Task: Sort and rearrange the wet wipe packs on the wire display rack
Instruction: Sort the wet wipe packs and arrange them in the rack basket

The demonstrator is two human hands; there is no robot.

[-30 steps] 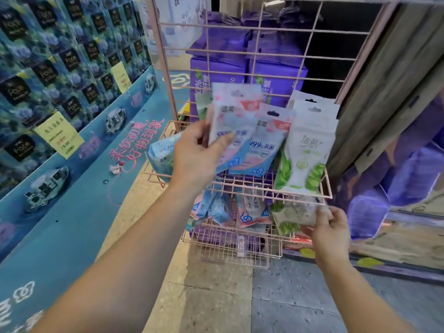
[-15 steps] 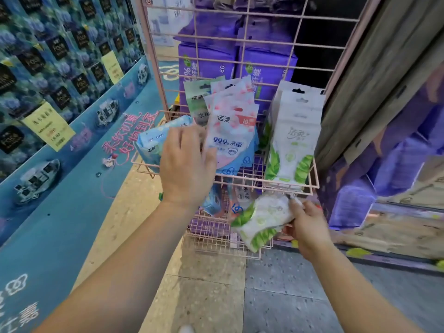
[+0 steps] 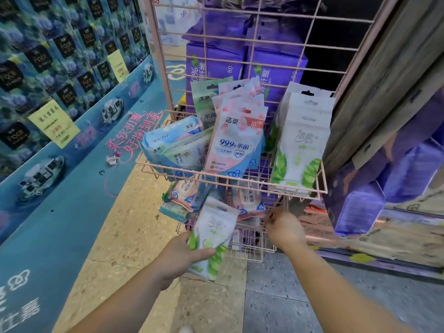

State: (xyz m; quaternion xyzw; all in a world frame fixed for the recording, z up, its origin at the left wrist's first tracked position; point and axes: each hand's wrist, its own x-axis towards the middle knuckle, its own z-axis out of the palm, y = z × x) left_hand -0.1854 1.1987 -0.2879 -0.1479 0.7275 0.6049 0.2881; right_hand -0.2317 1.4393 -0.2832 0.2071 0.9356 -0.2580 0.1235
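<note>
Left hand (image 3: pixel 179 257) grips a white-and-green wipe pack (image 3: pixel 212 239), fingers curled round its lower edge, in front of the pink wire rack (image 3: pixel 322 181), below its upper basket's front edge. Right hand (image 3: pixel 283 227) reaches into the lower basket; its blurred fingers can't be read. More green packs (image 3: pixel 300 145) stand at the upper basket's right corner.

Right hand (image 3: pixel 283 227) fingertips hidden behind lower basket (image 3: pixel 242 239) wire, grasp unclear; lower-basket packs (image 3: pixel 247 203) blurred and partly masked by upper basket (image 3: pixel 230 182); purple boxes (image 3: pixel 213 66) cut off at top edge.
</note>
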